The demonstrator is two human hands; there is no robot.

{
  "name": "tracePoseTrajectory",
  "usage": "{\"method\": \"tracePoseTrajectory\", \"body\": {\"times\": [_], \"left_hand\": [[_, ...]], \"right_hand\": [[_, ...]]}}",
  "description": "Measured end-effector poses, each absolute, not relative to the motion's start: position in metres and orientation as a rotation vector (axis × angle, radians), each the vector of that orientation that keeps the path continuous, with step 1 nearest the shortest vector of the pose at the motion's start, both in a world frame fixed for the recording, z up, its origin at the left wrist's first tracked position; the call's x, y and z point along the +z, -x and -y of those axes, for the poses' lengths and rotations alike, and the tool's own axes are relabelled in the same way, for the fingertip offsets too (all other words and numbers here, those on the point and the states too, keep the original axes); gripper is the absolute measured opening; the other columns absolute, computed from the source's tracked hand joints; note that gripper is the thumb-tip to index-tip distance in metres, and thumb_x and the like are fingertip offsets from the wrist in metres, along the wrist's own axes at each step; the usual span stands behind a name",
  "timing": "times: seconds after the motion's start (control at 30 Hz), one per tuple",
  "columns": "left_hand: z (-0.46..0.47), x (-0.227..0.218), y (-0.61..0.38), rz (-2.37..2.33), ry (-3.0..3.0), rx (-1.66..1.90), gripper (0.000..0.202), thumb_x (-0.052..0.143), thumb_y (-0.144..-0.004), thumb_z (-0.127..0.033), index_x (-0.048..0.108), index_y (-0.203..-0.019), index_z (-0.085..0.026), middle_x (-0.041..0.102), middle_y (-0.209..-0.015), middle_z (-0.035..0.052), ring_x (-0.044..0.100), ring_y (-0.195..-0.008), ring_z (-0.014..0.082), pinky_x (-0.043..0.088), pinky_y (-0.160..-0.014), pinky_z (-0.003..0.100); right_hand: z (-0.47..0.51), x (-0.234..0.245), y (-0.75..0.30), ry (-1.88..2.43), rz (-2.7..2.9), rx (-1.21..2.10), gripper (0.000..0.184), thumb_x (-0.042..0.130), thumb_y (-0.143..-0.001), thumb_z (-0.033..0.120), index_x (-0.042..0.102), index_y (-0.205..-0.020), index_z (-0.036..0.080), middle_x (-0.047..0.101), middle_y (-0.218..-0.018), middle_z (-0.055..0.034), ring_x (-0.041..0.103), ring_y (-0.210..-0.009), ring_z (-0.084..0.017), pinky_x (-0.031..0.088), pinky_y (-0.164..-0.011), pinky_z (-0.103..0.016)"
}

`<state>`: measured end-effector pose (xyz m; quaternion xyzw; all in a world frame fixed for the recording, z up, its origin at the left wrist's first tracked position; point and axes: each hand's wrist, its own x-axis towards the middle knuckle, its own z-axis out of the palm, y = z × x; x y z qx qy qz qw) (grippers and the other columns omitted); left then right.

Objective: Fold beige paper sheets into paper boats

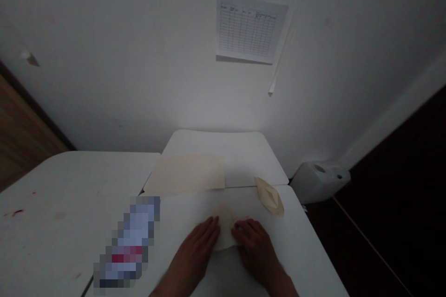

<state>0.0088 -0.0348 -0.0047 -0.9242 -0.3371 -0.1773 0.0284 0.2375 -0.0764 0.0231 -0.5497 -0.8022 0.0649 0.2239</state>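
A small piece of cream paper [225, 239] lies on the white table in front of me, partly covered by both hands. My left hand [200, 241] rests flat along its left side, fingers stretched out. On the right side, my right hand [253, 240] has curled fingers that grip the paper's edge. Just beyond that hand sits a folded cream paper piece [270, 197], pointed at its ends with creases in the middle. A larger flat cream sheet [188, 174] lies farther back to the left, across the seam between two tables.
Left of my hands is a long pixelated object [128, 241] that I cannot identify. A second white table [42, 222] with reddish stains adjoins on the left. A white plastic container [320, 181] stands right of the tables. A printed chart [249, 28] hangs on the wall.
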Motion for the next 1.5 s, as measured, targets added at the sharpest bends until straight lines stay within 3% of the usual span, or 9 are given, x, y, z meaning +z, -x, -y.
{"method": "tracePoseTrajectory", "body": {"times": [0.17, 0.4, 0.7, 0.97, 1.13, 1.33, 1.5], "left_hand": [[0.04, 0.001, -0.017, 1.008, 2.902, -0.53, 0.064, 0.042, -0.077, 0.001, 0.045, -0.138, -0.017, 0.048, -0.143, 0.0102, 0.047, -0.13, 0.0236, 0.048, -0.102, 0.039], [0.042, 0.013, -0.006, 0.996, 2.905, -0.491, 0.059, 0.047, -0.083, -0.009, 0.04, -0.142, -0.017, 0.044, -0.145, 0.0103, 0.046, -0.13, 0.0243, 0.047, -0.101, 0.041], [0.051, 0.019, 0.025, 1.196, 2.873, -0.633, 0.045, 0.051, -0.092, -0.028, 0.05, -0.137, -0.025, 0.051, -0.14, 0.0052, 0.053, -0.124, 0.0254, 0.049, -0.099, 0.04], [0.053, 0.012, 0.035, 1.199, 2.867, -0.708, 0.037, 0.05, -0.094, -0.033, 0.056, -0.13, -0.026, 0.057, -0.135, 0.0024, 0.055, -0.123, 0.0242, 0.052, -0.097, 0.038], [0.052, 0.012, 0.029, 1.238, 2.802, -0.764, 0.032, 0.053, -0.093, -0.038, 0.064, -0.118, -0.022, 0.065, -0.126, 0.0058, 0.059, -0.116, 0.028, 0.055, -0.094, 0.044], [0.039, 0.021, 0.008, 1.377, 2.798, -0.771, 0.026, 0.053, -0.092, -0.042, 0.068, -0.099, -0.022, 0.072, -0.1, 0.0076, 0.064, -0.099, 0.0308, 0.05, -0.091, 0.053], [0.028, 0.04, -0.011, 1.267, 3.055, -0.663, 0.017, 0.05, -0.093, -0.025, 0.064, -0.084, -0.023, 0.068, -0.095, 0.0045, 0.062, -0.095, 0.0233, 0.05, -0.09, 0.041]], "right_hand": [[0.08, 0.027, -0.234, 1.371, 2.279, 0.24, 0.052, 0.048, -0.076, 0.003, 0.059, -0.124, 0.022, 0.055, -0.136, -0.0046, 0.047, -0.125, -0.023, 0.038, -0.106, -0.039], [0.082, 0.026, -0.239, 1.354, 2.323, 0.261, 0.055, 0.046, -0.08, 0.005, 0.053, -0.133, 0.017, 0.051, -0.14, -0.0053, 0.042, -0.132, -0.019, 0.033, -0.113, -0.037], [0.09, 0.015, -0.266, 1.446, 2.25, 0.159, 0.042, 0.051, -0.088, 0.012, 0.058, -0.128, 0.02, 0.057, -0.134, -0.0065, 0.046, -0.129, -0.024, 0.041, -0.107, -0.042], [0.097, 0.011, -0.268, 1.454, 2.218, 0.111, 0.039, 0.05, -0.088, 0.01, 0.061, -0.124, 0.021, 0.06, -0.13, -0.0058, 0.049, -0.127, -0.024, 0.045, -0.104, -0.044], [0.094, 0.006, -0.269, 1.444, 2.153, 0.12, 0.026, 0.056, -0.09, 0.018, 0.067, -0.113, 0.022, 0.065, -0.123, -0.0061, 0.054, -0.121, -0.025, 0.048, -0.099, -0.044], [0.081, 0.02, -0.263, 1.485, 2.052, 0.219, 0.015, 0.056, -0.092, 0.02, 0.071, -0.095, 0.024, 0.072, -0.103, -0.0033, 0.063, -0.098, -0.021, 0.051, -0.087, -0.036], [0.073, 0.035, -0.261, 1.531, 2.088, 0.294, 0.012, 0.058, -0.091, 0.019, 0.069, -0.091, 0.024, 0.072, -0.093, -0.0013, 0.062, -0.087, -0.02, 0.049, -0.079, -0.032]]}}
